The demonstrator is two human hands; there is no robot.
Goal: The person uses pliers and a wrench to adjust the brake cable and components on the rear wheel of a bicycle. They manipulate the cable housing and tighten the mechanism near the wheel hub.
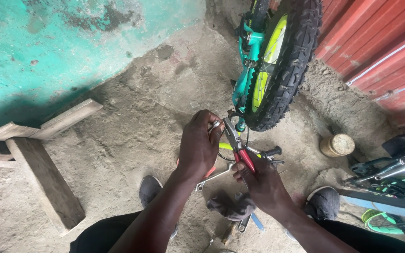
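Small teal kids' bike (247,70) stands inverted, knobby tyre (289,65) up against the red corrugated wall (380,42). That puts the handlebar end down at working height in front of the person.

Right hand (263,185) is wrapped tight around the red handles of the pliers (237,143), squeezed near closed. The nose points up into the fitting just below the wheel, gripping it so it can't turn.

Left hand (198,147) is curled from the other side onto the same spot, fingers pinched on a small silvery part at the plier tips; probably a nut or a spanner head, too occluded to say.

Black handlebar grip (273,151) sticks out right of the pliers. A combination spanner (214,178) lies on the concrete (132,122) under the hands, within reach, with a dark rag (230,206) and another tool between the shoes. A wooden bench (43,178) sits left, a capped jar (337,144) right, and a second bike (390,187) at the right edge.
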